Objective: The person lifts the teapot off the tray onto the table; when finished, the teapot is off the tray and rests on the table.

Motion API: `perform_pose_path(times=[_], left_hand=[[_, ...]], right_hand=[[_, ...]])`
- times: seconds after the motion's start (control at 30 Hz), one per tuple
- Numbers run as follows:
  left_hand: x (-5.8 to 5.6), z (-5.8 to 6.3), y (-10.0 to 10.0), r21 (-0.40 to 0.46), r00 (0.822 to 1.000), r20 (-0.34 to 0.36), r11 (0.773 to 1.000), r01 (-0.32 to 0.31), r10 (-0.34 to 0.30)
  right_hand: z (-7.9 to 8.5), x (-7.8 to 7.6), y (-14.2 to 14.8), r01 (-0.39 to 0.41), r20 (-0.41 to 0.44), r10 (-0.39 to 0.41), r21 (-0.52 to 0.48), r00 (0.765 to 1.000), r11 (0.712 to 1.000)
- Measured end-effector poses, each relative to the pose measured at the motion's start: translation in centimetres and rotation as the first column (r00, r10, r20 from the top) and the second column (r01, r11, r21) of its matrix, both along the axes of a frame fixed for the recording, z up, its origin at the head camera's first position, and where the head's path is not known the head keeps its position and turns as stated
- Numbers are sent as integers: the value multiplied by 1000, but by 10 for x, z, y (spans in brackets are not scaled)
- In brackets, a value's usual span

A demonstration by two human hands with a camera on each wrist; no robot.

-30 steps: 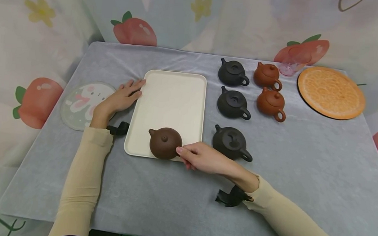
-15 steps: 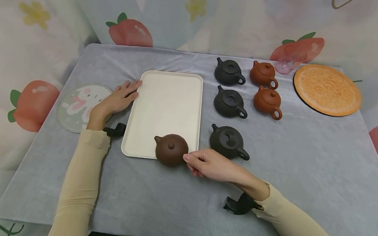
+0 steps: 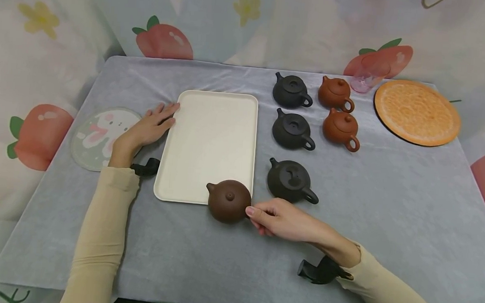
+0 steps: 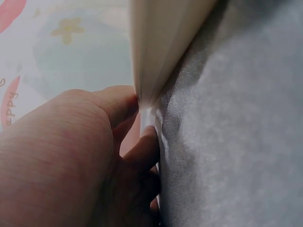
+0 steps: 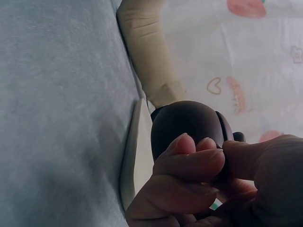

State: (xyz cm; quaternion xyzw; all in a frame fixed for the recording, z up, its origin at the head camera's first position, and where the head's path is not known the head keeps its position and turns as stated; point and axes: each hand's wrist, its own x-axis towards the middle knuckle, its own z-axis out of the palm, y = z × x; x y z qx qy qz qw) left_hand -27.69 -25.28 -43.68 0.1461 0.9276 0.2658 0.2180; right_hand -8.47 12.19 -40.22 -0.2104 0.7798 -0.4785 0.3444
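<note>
A brown teapot [image 3: 229, 200] overlaps the near right corner of the cream tray [image 3: 210, 140] in the head view, its spout pointing left. My right hand [image 3: 282, 220] pinches its handle between thumb and curled fingers, and the handle is mostly hidden. In the right wrist view the teapot [image 5: 187, 125] hangs off the table surface, over the tray's edge [image 5: 137, 156]. My left hand [image 3: 145, 129] lies at the tray's left side, fingers extended and tips at its rim. The left wrist view shows those fingertips right at the tray's edge [image 4: 154, 52].
Three black teapots [image 3: 289, 181] stand in a column right of the tray. Two reddish-brown teapots [image 3: 341, 129] stand beyond them, near a pink clear glass [image 3: 363, 82] and a round orange mat [image 3: 417, 113]. A rabbit-print round mat [image 3: 95, 140] lies under the left forearm.
My right hand has carried the brown teapot rightward and toward me, from over the tray to its near right corner. The left hand stays at the tray's rim.
</note>
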Motion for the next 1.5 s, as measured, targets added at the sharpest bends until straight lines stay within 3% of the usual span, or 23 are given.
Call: perform_pose_path(times=[1.5], left_hand=[[1, 3, 1, 24, 1000, 16, 999, -22, 21]], right_hand=[[-18, 30, 76, -32, 64, 35, -52, 997, 998]])
